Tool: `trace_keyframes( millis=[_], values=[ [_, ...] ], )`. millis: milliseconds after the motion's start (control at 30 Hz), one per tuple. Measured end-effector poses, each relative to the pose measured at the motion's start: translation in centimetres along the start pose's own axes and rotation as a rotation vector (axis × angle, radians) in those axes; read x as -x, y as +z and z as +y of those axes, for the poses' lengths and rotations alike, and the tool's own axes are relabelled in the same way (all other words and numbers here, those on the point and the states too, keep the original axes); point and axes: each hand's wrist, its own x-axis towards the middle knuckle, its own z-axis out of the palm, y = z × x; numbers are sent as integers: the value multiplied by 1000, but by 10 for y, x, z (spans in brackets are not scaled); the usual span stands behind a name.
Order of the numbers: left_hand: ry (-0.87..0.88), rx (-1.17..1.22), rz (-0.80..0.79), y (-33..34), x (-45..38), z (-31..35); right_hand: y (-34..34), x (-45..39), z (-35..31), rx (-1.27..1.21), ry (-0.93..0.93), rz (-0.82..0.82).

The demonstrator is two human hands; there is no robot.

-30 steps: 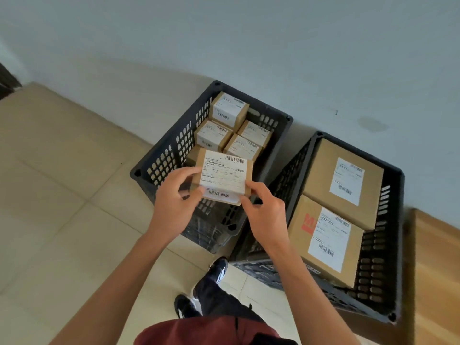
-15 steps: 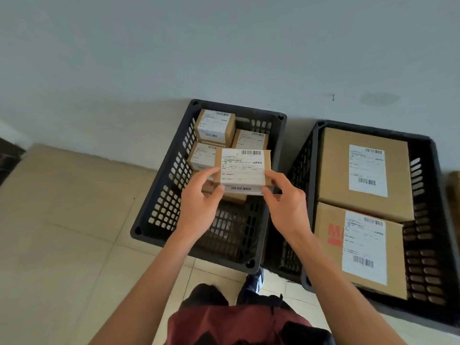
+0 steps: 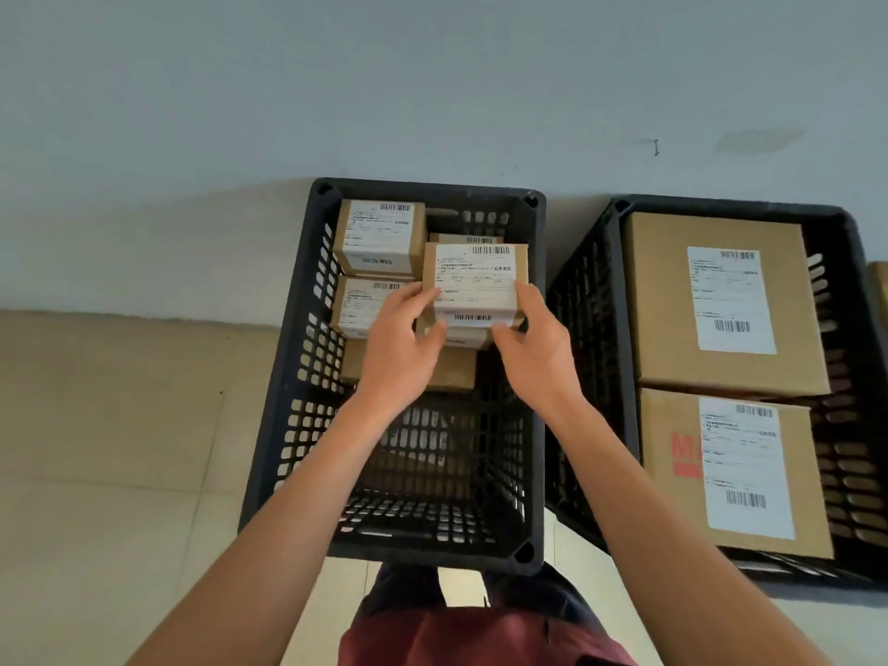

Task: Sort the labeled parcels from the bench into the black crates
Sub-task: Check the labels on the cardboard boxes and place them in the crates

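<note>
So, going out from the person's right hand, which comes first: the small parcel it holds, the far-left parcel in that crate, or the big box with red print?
1. Held small parcel: gripped by the right hand.
2. Far-left parcel: same crate, back left corner.
3. Red-print box: right crate, near end.

Head camera looks steeply down, close above crates [image 3: 307,358].

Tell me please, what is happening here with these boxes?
A person holds a small labeled parcel with the left hand and the right hand, over the left black crate, which already has small parcels. The right black crate has two large parcels.
</note>
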Motion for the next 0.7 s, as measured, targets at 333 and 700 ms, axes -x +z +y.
trace_keyframes(
  millis=[333,700],
  values=[
    [150,-476,-207,8,-45,-32,47,-50,36,130,99,47],
    [211,-634,-146,11,-66,-39,50,-83,41,222,100,-87]
  ],
)
